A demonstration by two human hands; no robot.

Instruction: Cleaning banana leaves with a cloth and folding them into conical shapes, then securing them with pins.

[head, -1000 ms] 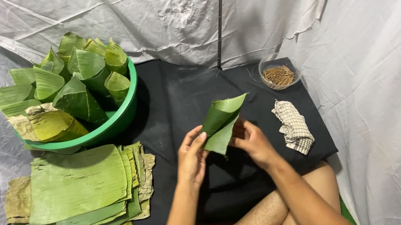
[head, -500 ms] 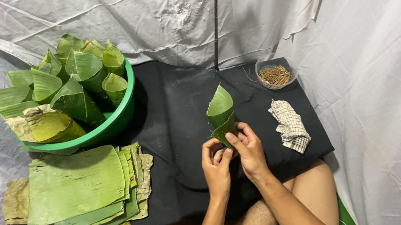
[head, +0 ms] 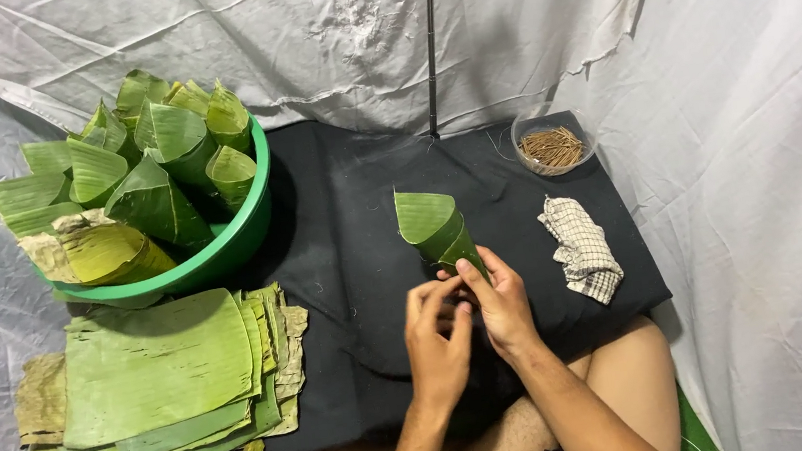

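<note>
Where both hands meet: leaf cone (head: 435,229) (upright); right hand (head: 500,300), left hand (head: 437,337)

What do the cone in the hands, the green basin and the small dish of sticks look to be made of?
Cone: fresh banana-type leaf, glossy green, fine parallel ribs. Green basin: probably plastic, with a smooth, even-coloured rim. Small dish: clear, glass or plastic, I cannot tell; the thin brown sticks in it look like wood or leaf rib.
</note>
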